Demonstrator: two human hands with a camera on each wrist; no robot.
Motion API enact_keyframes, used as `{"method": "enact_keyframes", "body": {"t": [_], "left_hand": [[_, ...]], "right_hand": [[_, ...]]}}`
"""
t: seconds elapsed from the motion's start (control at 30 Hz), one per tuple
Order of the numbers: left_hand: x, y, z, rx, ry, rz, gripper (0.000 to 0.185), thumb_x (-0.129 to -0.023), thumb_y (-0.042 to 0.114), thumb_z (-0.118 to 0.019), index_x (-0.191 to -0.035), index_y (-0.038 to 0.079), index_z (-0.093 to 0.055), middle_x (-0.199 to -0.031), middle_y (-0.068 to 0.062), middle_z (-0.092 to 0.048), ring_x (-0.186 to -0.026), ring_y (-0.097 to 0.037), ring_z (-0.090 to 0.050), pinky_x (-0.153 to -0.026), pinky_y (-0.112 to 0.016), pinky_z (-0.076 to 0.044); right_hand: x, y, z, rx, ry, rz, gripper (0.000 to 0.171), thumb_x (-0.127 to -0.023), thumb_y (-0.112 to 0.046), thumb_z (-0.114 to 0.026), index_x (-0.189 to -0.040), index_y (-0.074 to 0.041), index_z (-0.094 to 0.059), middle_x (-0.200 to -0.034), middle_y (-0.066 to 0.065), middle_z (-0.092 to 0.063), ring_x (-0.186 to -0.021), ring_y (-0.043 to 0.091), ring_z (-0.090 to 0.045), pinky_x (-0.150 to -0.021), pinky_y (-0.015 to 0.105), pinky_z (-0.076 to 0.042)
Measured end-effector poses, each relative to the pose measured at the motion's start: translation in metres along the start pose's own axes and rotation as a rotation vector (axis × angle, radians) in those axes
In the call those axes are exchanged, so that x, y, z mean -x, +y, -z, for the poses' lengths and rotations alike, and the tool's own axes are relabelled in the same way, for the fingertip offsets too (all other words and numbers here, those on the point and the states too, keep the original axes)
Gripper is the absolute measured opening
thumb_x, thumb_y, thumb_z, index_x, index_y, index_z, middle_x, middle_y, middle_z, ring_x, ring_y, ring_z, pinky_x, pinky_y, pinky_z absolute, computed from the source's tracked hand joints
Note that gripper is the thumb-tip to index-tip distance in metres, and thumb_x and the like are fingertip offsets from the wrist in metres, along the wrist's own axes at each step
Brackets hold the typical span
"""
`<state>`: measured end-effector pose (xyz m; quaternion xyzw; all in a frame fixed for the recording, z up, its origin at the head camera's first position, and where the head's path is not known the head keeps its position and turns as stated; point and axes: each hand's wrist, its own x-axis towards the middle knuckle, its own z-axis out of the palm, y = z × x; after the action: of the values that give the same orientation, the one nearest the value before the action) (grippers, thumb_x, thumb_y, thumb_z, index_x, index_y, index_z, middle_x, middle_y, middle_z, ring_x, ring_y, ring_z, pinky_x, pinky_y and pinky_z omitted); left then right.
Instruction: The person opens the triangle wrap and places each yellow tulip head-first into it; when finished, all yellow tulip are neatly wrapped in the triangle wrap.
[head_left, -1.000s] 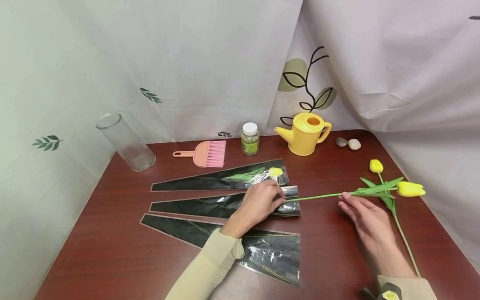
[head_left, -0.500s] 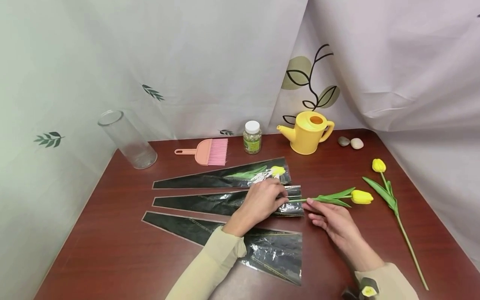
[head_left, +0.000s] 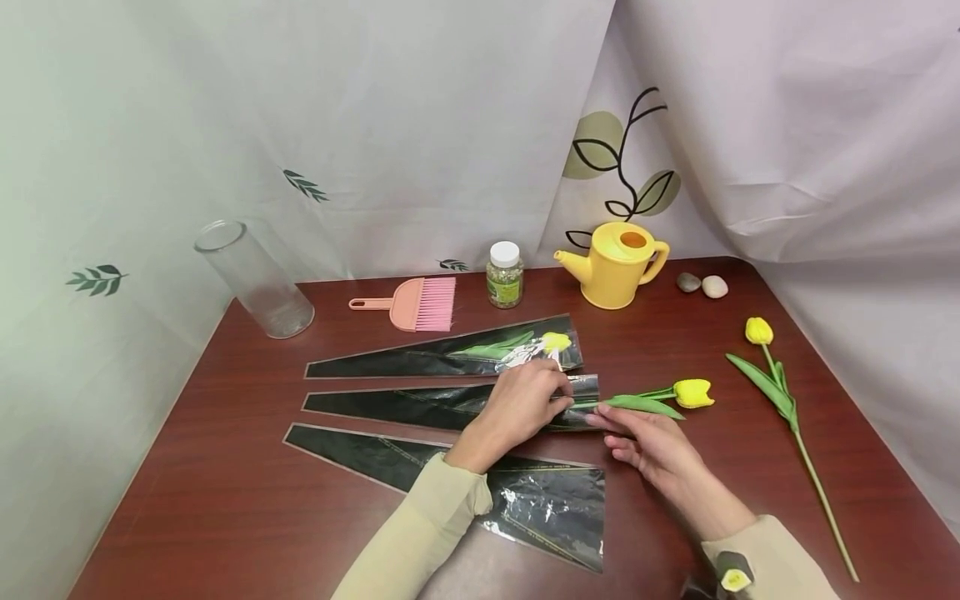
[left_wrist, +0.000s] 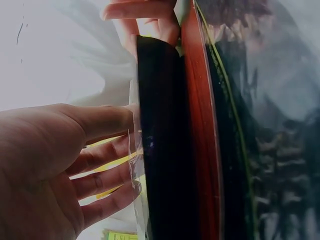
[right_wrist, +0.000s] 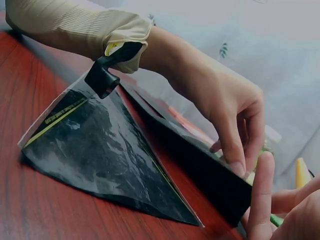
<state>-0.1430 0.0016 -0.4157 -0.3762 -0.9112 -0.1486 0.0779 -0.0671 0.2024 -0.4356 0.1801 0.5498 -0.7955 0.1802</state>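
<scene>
Tulip (head_left: 643, 403) is pinched by right hand (head_left: 658, 450), sleeve (head_left: 412, 406) by left hand (head_left: 520, 402), nearby lettering (right_wrist: 64, 111) illegible.

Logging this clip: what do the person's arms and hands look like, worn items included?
The left hand and right hand are bare. The left sleeve and right sleeve are pale cream, the left partly ribbed. A black device with a yellow patch sits at the left wrist, a dark device with a yellow end at the right.

Left hand (head_left: 522, 400): lay back uppermost, thumb and fingers pinching.
Right hand (head_left: 660, 450): pinched near the left, lower fingers bent.
Left forearm (head_left: 412, 529): slanted forward, rightward.
Right forearm (head_left: 768, 554): slanted forward, leftward.
</scene>
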Motion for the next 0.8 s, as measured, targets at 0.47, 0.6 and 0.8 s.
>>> {"method": "enact_keyframes", "body": {"t": [0.47, 0.6, 0.8], "left_hand": [[0.0, -0.003, -0.002, 0.008, -0.004, 0.001, 0.007, -0.087, 0.033, -0.076, -0.087, 0.026, -0.076, -0.085, 0.012, -0.061, -0.083, -0.007, -0.061, -0.066, -0.028, -0.05], [0.0, -0.002, -0.001, 0.016, -0.006, 0.006, 0.007, -0.087, 0.032, -0.076, -0.087, 0.026, -0.076, -0.085, 0.012, -0.061, -0.082, -0.008, -0.061, -0.066, -0.029, -0.051], [-0.001, -0.002, -0.002, 0.015, -0.015, 0.011, 0.007, -0.087, 0.033, -0.076, -0.088, 0.026, -0.076, -0.085, 0.013, -0.061, -0.083, -0.008, -0.061, -0.067, -0.029, -0.051]], "right_hand": [[0.016, -0.033, 0.039, 0.207, 0.103, 0.275, 0.027, -0.095, -0.022, -0.067, -0.113, -0.003, -0.071, -0.097, 0.005, -0.074, -0.074, 0.018, -0.071, -0.06, 0.03, -0.057], [0.016, -0.046, 0.054, 0.487, 0.138, 0.495, 0.03, -0.093, -0.017, -0.069, -0.112, 0.006, -0.067, -0.094, 0.011, -0.074, -0.071, 0.019, -0.071, -0.058, 0.03, -0.056], [0.008, -0.048, 0.069, 1.047, 0.278, 0.856, 0.014, -0.084, -0.007, -0.077, -0.097, -0.01, -0.075, -0.081, -0.001, -0.071, -0.066, 0.008, -0.065, -0.059, 0.016, -0.048]]}}
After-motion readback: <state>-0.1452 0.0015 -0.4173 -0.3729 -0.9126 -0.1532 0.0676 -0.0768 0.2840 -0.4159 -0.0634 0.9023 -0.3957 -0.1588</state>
